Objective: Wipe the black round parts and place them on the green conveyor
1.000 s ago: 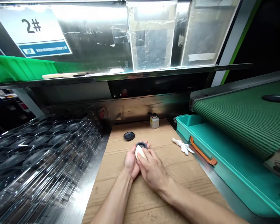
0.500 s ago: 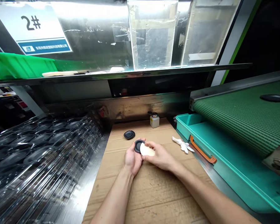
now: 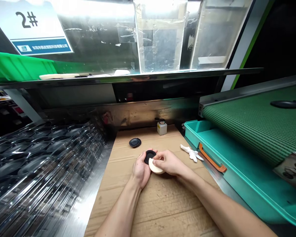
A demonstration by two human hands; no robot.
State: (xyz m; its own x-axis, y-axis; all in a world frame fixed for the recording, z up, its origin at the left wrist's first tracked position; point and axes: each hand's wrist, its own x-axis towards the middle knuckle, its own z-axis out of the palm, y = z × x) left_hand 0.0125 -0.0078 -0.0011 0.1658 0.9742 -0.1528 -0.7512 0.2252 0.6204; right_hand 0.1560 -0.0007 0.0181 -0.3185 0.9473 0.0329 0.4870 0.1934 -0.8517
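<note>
My left hand [image 3: 141,169] holds a round black plastic part [image 3: 149,156], like a shallow lid, resting in its palm and fingers. Gripped in my right hand [image 3: 169,162] is a cream-white round pad [image 3: 155,167], which overlaps the lower right of the black part; whether the two touch I cannot tell. Beyond my hands, another black lid-like part [image 3: 135,142] lies on the cardboard sheet [image 3: 148,210]. A small white bottle [image 3: 162,127] with a dark cap stands at the cardboard's far edge.
Stacked clear trays [image 3: 51,171] with black round parts stand at left. A white glove [image 3: 191,152] lies beside a teal bin [image 3: 251,187] with an orange handle [image 3: 212,159]. Above the bin, a green conveyor belt [image 3: 256,121] carries a black part [image 3: 285,104]. A metal shelf [image 3: 148,76] crosses the back.
My right hand has shifted the cream pad slightly downward and tilted it against the black part, uncovering more of that part's dark face. The whole view has moved slightly.
</note>
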